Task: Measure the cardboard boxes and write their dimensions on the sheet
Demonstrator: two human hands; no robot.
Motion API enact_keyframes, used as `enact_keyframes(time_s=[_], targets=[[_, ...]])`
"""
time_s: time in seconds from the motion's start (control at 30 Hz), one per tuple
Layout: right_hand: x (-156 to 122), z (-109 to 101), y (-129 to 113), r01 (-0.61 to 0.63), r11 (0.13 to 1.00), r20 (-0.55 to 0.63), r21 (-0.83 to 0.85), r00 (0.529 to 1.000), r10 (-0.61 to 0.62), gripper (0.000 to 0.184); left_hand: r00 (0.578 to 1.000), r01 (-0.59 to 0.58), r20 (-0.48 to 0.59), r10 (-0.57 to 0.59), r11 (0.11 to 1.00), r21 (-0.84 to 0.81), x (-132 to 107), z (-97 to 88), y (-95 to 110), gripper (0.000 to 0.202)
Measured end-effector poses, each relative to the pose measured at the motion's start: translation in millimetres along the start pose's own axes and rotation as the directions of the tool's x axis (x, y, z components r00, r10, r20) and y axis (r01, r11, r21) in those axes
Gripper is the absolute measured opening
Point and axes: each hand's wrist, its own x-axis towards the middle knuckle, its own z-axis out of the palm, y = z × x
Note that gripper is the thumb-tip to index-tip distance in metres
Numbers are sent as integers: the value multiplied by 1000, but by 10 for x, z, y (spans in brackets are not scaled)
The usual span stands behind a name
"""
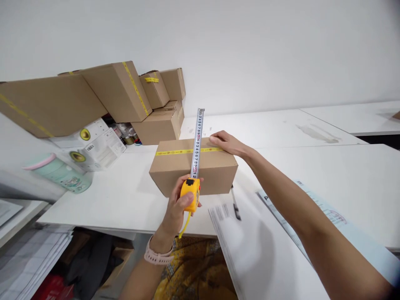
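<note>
A box (175, 166) sits on the tabletop (125, 196), near its front edge. The left hand (175, 210) holds a tape measure (190, 196) against the box's near side, with the blade running back over the top. The right hand (226, 143) rests on the top's far right edge. Stacked boxes (156, 123) lie behind to the left, a tumbler (59, 173) far left, and papers (246, 250) and a pen (235, 204) to the front right.

Your left hand (176, 206) is hiding the back of the tape measure case (190, 193); the paper sheets (243, 246) are blurring and running off the bottom edge.
</note>
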Motion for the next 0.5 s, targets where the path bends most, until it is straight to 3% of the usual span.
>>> enact_keyframes(time_s=[0.13, 0.27, 0.33, 0.4, 0.5], targets=[[55, 53, -61, 11, 996, 61, -91, 998, -5, 66, 999, -13, -41, 13, 1000, 14, 58, -15, 5, 51], [-11, 21, -116, -8, 997, -150, -81, 989, -4, 63, 998, -21, -63, 22, 1000, 5, 97, -57, 41, 51], [-300, -3, -82, -22, 998, -301, -53, 954, 5, 62, 994, -44, -97, 44, 999, 0, 128, -104, 46, 51], [-797, 36, 23, -72, 994, -347, -81, 937, 40, 62, 990, -59, -127, 58, 998, -4, 161, -164, 41, 51], [-1695, 265, 307, -102, 956, -86, -276, 993, 81, 60, 990, -49, -134, 48, 999, -3, 196, -248, 28, 49]])
